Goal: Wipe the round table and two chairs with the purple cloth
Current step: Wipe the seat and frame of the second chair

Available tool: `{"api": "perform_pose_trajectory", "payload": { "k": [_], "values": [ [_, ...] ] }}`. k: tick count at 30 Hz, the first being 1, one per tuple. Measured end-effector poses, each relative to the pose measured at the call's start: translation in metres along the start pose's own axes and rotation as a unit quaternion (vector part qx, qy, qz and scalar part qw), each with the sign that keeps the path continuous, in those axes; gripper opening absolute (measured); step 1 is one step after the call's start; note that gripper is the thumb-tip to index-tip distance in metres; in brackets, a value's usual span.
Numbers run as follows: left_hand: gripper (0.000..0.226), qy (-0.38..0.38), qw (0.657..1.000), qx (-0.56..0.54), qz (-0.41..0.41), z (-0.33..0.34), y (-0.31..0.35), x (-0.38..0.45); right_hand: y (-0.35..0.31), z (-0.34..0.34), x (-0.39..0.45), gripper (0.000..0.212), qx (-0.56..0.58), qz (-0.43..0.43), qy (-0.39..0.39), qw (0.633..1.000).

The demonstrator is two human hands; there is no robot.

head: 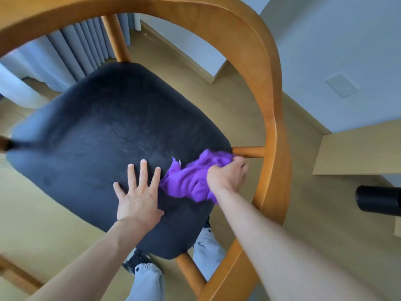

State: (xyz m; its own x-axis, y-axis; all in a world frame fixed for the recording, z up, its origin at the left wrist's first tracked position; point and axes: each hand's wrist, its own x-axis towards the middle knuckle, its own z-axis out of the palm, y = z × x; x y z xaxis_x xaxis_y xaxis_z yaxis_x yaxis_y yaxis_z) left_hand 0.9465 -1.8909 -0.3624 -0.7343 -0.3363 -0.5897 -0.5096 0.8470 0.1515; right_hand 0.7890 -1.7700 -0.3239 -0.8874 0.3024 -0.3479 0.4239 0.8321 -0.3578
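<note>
A wooden chair fills the head view, its curved orange-brown back rail [267, 88] arching around a dark padded seat [104, 131]. My left hand [138, 196] lies flat on the near part of the seat with fingers spread. My right hand [226, 175] is closed on the crumpled purple cloth [188, 181], which presses on the seat's right edge beside a short wooden spindle [249, 152]. The round table and a second chair are out of sight.
Light wooden floor [217, 98] surrounds the chair. White walls and a skirting board [184, 53] stand behind, pleated curtains [76, 44] at upper left. A pale wooden surface [358, 153] and a black cylindrical object [377, 198] sit at right. My legs [147, 281] are under the seat.
</note>
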Motion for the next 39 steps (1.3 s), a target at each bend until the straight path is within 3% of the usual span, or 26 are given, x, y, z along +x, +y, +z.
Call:
{"api": "perform_pose_trajectory", "payload": {
  "k": [3, 6, 9, 12, 14, 16, 18, 20, 23, 26, 30, 32, 35, 37, 39],
  "values": [
    [0.124, -0.009, 0.998, -0.022, -0.05, 0.003, 0.006, -0.009, 0.001, 0.013, 0.005, 0.052, -0.07, -0.035, -0.019, 0.997],
    [0.122, -0.007, 0.999, -0.011, -0.052, 0.009, 0.007, -0.014, 0.035, 0.035, -0.041, 0.059, -0.123, -0.005, -0.071, 0.99],
    [0.105, -0.004, 0.999, -0.008, -0.052, 0.012, 0.004, -0.018, 0.061, 0.055, -0.118, 0.061, -0.158, 0.016, -0.16, 0.974],
    [0.103, 0.01, 1.0, -0.008, -0.023, 0.017, -0.013, -0.024, 0.064, 0.052, -0.148, 0.057, -0.126, 0.068, -0.249, 0.958],
    [0.106, 0.009, 1.0, -0.027, -0.006, 0.02, -0.026, -0.035, 0.06, 0.042, -0.133, 0.057, -0.095, 0.112, -0.254, 0.956],
    [0.106, 0.016, 0.999, -0.041, 0.001, 0.025, -0.031, -0.047, 0.056, 0.032, -0.114, 0.049, -0.04, 0.123, -0.206, 0.97],
    [0.105, 0.03, 0.998, -0.055, -0.015, 0.03, -0.031, -0.06, 0.052, 0.026, -0.104, 0.04, -0.006, 0.076, -0.147, 0.986],
    [0.102, 0.034, 0.995, -0.082, -0.05, 0.036, -0.028, -0.074, 0.054, 0.026, -0.102, 0.045, -0.022, 0.041, -0.129, 0.991],
    [0.088, 0.05, 0.981, -0.156, -0.105, 0.047, -0.015, -0.093, 0.062, 0.037, -0.122, 0.057, -0.113, 0.056, -0.155, 0.98],
    [0.065, 0.056, 0.962, -0.239, -0.118, 0.057, 0.003, -0.108, 0.07, 0.05, -0.161, 0.053, -0.174, 0.029, -0.204, 0.963],
    [0.062, 0.044, 0.97, -0.234, -0.038, 0.066, -0.002, -0.116, 0.069, 0.055, -0.177, 0.049, -0.145, 0.071, -0.299, 0.94],
    [0.07, 0.07, 0.952, -0.295, -0.028, 0.055, -0.013, -0.115, 0.062, 0.058, -0.177, 0.051, -0.11, 0.087, -0.345, 0.928],
    [0.069, 0.134, 0.893, -0.411, -0.121, 0.032, -0.03, -0.111, 0.045, 0.063, -0.185, 0.06, 0.041, 0.134, -0.404, 0.904],
    [0.07, 0.193, 0.858, -0.438, -0.185, 0.018, -0.032, -0.099, 0.036, 0.061, -0.183, 0.047, 0.15, 0.142, -0.443, 0.872],
    [0.068, 0.225, 0.829, -0.434, -0.272, 0.011, -0.036, -0.093, 0.025, 0.057, -0.186, 0.029, 0.162, 0.059, -0.468, 0.867]
  ]
}}
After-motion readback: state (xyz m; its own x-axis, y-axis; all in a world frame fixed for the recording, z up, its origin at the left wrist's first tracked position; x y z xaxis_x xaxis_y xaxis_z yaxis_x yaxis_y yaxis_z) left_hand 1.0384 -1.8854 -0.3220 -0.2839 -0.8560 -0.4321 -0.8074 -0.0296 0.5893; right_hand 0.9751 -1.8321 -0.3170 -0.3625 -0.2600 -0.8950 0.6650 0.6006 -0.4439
